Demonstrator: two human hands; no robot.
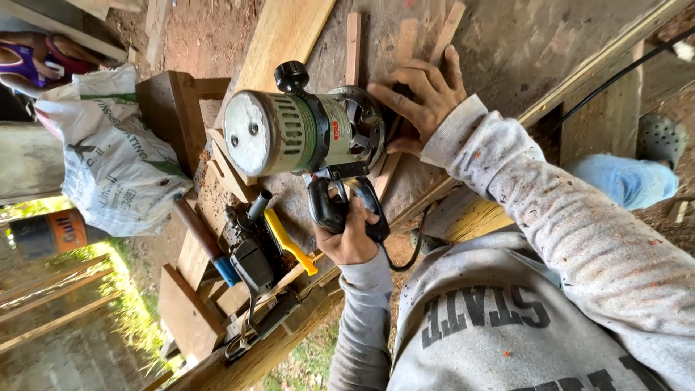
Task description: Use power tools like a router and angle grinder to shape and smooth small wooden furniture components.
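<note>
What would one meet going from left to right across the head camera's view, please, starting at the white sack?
White sack → brown-handled tool with a blue collar → yellow brush → hand gripping the router's black handle → other hand flat on the thin wood strips → grey shoe.

Rough wooden workbench (pixel 507 43) dusted with sawdust, white printed sack (pixel 116 166) at left, brick paving (pixel 65 355) and sunlit grass (pixel 130 304) near left, bare dirt ground (pixel 210 36) far.
</note>
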